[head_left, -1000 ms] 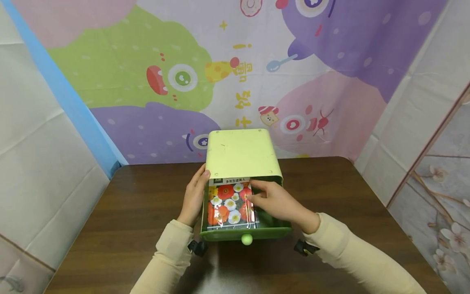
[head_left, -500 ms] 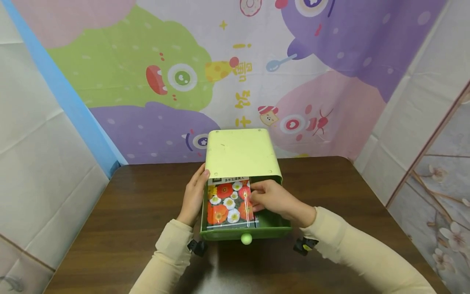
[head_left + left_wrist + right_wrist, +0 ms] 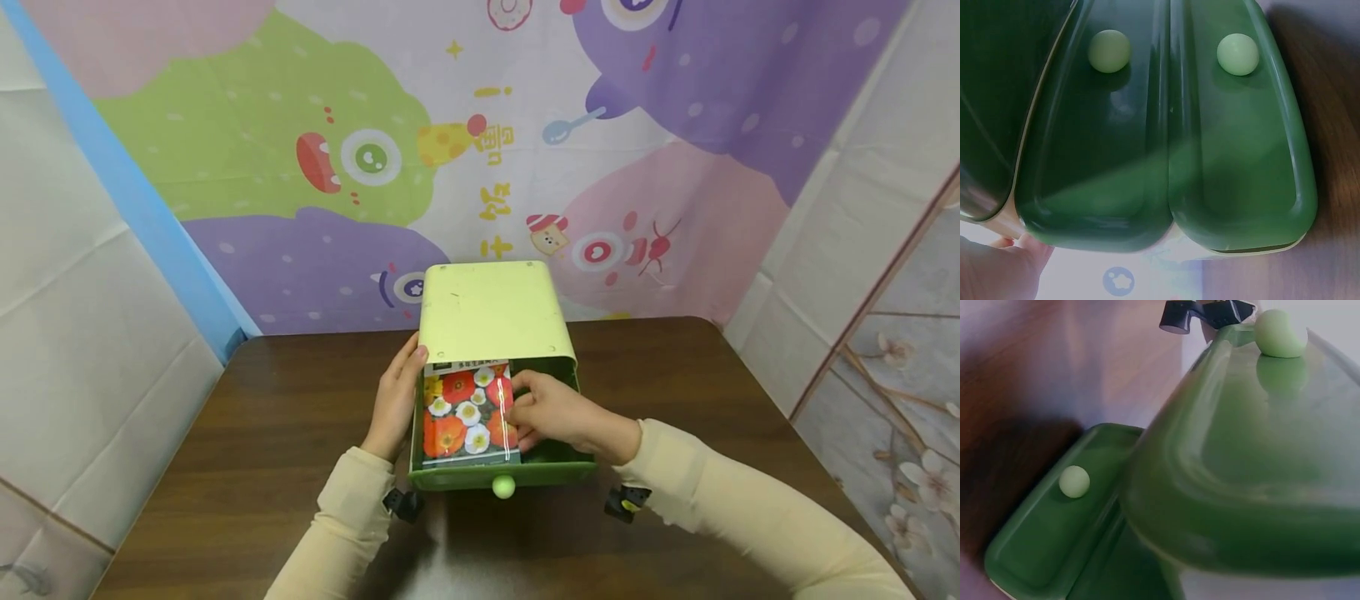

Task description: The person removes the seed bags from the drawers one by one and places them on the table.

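A small pale-green cabinet (image 3: pixel 491 310) stands on the table with its top green drawer (image 3: pixel 555 475) pulled out. Inside the drawer, on its left side, lies a flat seed packet (image 3: pixel 467 417) printed with red and white poppies; its far end reaches under the cabinet's top. My right hand (image 3: pixel 566 417) is in the drawer and pinches the packet's right edge, with some fingertips hidden. Against the cabinet's left side rests my left hand (image 3: pixel 393 404), its fingers extended along the wall. The left wrist view shows part of that hand (image 3: pixel 1000 265) at the cabinet's edge.
Two lower drawer fronts (image 3: pixel 1235 156) are closed, each with a round knob (image 3: pixel 1238 54). The brown wooden table (image 3: pixel 300 433) extends around the cabinet. A cartoon-printed cloth (image 3: pixel 360 100) hangs behind it. Dark wrist devices (image 3: pixel 626 502) sit on the wrists.
My right hand has shifted from over the packet's upper right to its right edge, fingers now lower in the drawer. The packet has moved slightly. My left hand stays in place.
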### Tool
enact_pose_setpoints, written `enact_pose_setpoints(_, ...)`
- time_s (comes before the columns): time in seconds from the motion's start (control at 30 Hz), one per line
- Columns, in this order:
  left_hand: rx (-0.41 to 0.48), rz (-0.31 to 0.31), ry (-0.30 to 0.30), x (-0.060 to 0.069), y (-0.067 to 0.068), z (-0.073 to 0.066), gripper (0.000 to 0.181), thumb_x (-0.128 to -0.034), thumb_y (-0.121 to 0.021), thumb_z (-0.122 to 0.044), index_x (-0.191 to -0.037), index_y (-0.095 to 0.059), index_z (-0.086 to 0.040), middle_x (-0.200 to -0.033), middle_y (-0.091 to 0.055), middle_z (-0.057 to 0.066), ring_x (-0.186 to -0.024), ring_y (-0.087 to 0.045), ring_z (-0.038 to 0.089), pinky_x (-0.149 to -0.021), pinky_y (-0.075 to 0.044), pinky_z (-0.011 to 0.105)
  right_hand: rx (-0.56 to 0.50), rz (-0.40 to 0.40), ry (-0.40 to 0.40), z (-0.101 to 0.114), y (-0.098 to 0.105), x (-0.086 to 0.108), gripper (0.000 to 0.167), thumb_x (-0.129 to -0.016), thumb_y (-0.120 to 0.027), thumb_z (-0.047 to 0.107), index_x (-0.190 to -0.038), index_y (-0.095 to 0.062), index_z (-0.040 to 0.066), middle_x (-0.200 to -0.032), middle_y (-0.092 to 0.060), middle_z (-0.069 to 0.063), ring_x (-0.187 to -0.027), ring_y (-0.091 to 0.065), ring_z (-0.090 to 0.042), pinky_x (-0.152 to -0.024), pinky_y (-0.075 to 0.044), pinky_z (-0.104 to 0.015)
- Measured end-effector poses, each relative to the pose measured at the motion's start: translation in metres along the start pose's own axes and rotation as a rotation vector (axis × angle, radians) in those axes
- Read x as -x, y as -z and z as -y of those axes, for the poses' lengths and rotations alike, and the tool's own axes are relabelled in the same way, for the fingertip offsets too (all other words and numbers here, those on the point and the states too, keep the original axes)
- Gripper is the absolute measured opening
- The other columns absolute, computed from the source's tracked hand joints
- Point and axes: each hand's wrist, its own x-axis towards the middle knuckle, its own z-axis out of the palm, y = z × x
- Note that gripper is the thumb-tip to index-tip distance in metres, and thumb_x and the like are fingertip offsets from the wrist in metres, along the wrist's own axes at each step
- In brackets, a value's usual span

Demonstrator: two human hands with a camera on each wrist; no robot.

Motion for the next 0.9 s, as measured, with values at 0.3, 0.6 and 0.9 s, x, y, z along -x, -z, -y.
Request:
enact_pose_setpoints(0.3,0.001,-0.012,-0.003,0.0,-0.001,0.0,0.059,-0.1007,-0.048,-0.048,-0.153,-0.035,-0.022,-0.157,-0.034,0.003,-0.139,-0.039,0.024,-0.112,-0.037,0.05,-0.026,-0.049,0.016,0.004,0.005,0.0,0.031,-0.098,-0.051,0.004,-0.127,-0.042,-0.006,-0.089,-0.067,-0.011,-0.068,-0.063,-0.013,-0.065,-0.059,-0.03)
enact_pose_setpoints(0.6,0.017,-0.004,0.002,0.0,-0.001,0.0,0.06,-0.1008,-0.047,-0.049,-0.153,-0.034,-0.024,-0.156,-0.036,0.003,-0.134,-0.044,0.025,-0.108,-0.041,0.048,-0.083,-0.051,0.02,0.007,0.01,0.005,0.038,-0.096,-0.052,0.004,-0.13,-0.041,-0.009,-0.085,-0.064,-0.006,-0.069,-0.059,-0.012,-0.064,-0.056,-0.026)
enact_pose_setpoints(0.9,0.019,-0.011,0.019,0.0,-0.001,-0.001,0.058,-0.1009,-0.047,-0.05,-0.153,-0.035,-0.026,-0.151,-0.043,0.004,-0.122,-0.053,0.024,-0.097,-0.049,0.037,-0.197,-0.001,-0.017,0.009,0.019,0.011,0.033,-0.097,-0.054,0.005,-0.125,-0.049,-0.01,-0.088,-0.069,-0.005,-0.062,-0.06,-0.009,-0.058,-0.054,-0.022)
